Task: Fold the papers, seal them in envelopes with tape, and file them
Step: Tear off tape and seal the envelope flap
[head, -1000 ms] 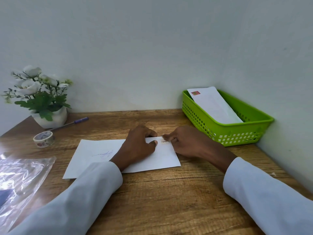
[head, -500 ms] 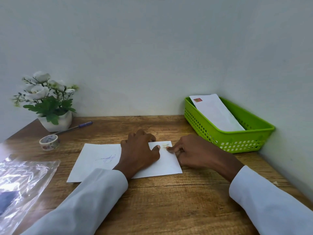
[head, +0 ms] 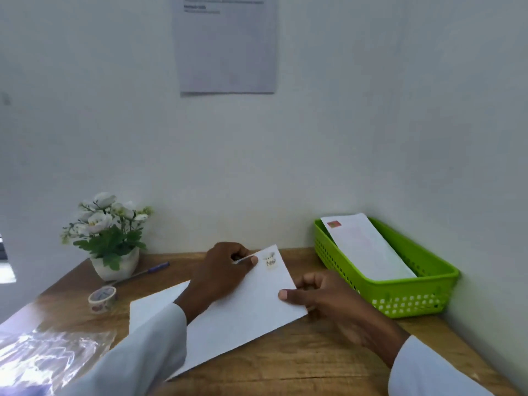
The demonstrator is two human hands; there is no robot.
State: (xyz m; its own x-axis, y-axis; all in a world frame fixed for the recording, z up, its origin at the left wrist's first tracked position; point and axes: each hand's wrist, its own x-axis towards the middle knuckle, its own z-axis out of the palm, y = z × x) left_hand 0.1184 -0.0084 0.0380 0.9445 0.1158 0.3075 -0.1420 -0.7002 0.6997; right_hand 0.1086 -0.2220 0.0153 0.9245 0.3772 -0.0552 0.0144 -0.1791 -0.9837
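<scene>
A white envelope (head: pixel 243 310) with a small taped sticker near its far corner is lifted at a tilt above the wooden desk. My left hand (head: pixel 220 274) pinches its upper edge, thumb on top. My right hand (head: pixel 323 298) pinches its right edge, thumb on the face. A white sheet of paper (head: pixel 151 307) lies flat on the desk under my left arm. A roll of patterned tape (head: pixel 102 298) sits on the desk at the left. The green basket (head: pixel 428 270) at the right holds one white envelope (head: pixel 368 247) with a red stamp.
A potted white flower (head: pixel 110 238) stands at the back left with a purple pen (head: pixel 143 271) beside it. A clear plastic bag (head: pixel 43 358) lies at the near left. A notice sheet (head: pixel 227 44) hangs on the wall.
Both hands were pressing tape onto the envelope flat on the desk; now they have lifted it off the desk, tilted. The camera has tipped upward.
</scene>
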